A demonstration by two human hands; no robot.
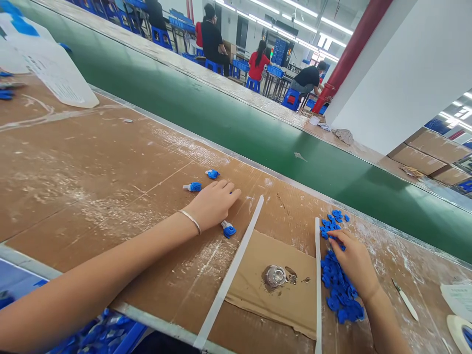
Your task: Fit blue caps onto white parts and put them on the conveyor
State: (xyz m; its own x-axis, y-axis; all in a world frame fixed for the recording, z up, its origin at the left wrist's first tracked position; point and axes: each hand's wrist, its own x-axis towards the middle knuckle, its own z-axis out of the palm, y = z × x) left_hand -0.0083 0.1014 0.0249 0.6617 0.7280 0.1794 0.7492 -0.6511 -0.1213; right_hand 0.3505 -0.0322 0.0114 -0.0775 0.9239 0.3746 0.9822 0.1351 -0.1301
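My left hand [217, 200], with a silver bangle at the wrist, rests low over the brown work surface, fingers bent; a bit of blue shows at its fingertips. Small blue pieces with pale ends lie around it: one [212, 174] beyond it, one [193, 187] to its left, one [229, 229] nearer me. My right hand [350, 255] reaches into a pile of small blue pieces [339, 290], thumb and index finger pinched at its upper part; what they hold is too small to name. Between the hands, a small clear cup [275, 276] sits on a cardboard sheet [258, 255].
White strips [236, 265] flank the cardboard. A green conveyor belt [221, 118] runs beyond the table. At right are a white-handled knife [405, 300] and a tape roll [459, 334]. A blue bin [129, 339] with blue pieces is below the near edge. People sit in the background.
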